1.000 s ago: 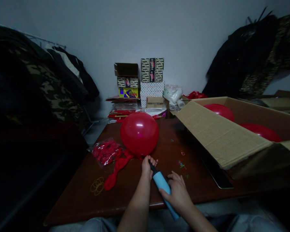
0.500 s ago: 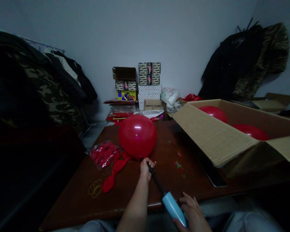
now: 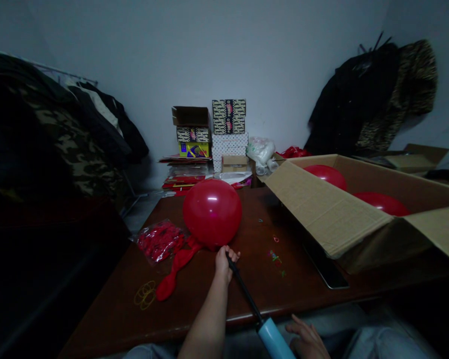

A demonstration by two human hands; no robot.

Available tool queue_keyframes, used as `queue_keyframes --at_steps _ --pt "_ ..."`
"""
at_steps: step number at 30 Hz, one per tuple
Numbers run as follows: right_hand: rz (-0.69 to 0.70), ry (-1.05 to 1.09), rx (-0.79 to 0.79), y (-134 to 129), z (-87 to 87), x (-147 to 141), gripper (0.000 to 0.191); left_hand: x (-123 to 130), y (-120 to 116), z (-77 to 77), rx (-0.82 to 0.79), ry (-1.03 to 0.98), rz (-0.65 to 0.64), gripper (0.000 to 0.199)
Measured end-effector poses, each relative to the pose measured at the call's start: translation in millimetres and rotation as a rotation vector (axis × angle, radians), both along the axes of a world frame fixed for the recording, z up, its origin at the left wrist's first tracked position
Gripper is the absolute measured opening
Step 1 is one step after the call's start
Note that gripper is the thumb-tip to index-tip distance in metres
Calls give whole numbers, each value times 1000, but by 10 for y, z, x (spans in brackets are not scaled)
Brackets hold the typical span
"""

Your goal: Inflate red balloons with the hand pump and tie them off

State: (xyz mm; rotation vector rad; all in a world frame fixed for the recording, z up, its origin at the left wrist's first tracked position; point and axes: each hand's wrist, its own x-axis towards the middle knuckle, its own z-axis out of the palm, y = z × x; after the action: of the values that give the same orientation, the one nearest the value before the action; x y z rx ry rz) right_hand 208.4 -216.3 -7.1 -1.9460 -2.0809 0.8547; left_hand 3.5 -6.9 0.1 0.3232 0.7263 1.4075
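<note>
Barrel of a light-blue plastic hand pump slants past the near edge of the brown wooden desk, its thin black rod drawn long. The right hand is beside it, fingers loosely spread; the cropped view does not tell whether they grip. Over the desk, the left hand closes narrowly on the rod's tip and, it appears, the neck of a round, glossy red balloon just beyond the knuckles.

The step in hand looks to be inflation, with the pump near full extension. The next move would call for a straight push of the barrel along the rod, the left fingers sealing the neck.

Yellow rubber bands lie toward the near left corner, beside a limp red balloon. A flat, dark device lies toward the near right corner. Farther in, a clear plastic packet of red pieces sits by the left edge, while a brown cardboard carton at the right edge contains two inflated red balloons. Patterned boxes stand stacked beyond the far edge.
</note>
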Motion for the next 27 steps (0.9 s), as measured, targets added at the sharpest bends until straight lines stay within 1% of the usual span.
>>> queue_keyframes --at_steps 2,4,7,11,16,19,21,24,27 --pt "49 -24 -21 32 116 -72 21 -5 6 -4 1 -5 -3 20" --pt "80 -53 -26 68 237 -149 27 -9 16 -14 11 -13 -6 21" --pt "70 -64 24 130 383 -265 38 -14 28 -29 20 -15 -12 22" --pt "28 -56 131 290 489 -431 40 -16 27 -39 32 -27 -10 21" --pt "-35 -51 194 666 586 -677 38 -10 26 -24 22 -44 -8 23" --pt "-36 -37 241 878 627 -798 37 -12 40 -5 9 -49 -2 23" --pt "-41 -48 252 960 623 -847 37 -17 52 6 -6 -55 1 23" --pt "-58 -85 259 976 574 -869 39 -23 60 16 -12 -62 10 24" --pt "-71 -135 256 906 517 -852 44 -21 56 13 9 -66 13 24"
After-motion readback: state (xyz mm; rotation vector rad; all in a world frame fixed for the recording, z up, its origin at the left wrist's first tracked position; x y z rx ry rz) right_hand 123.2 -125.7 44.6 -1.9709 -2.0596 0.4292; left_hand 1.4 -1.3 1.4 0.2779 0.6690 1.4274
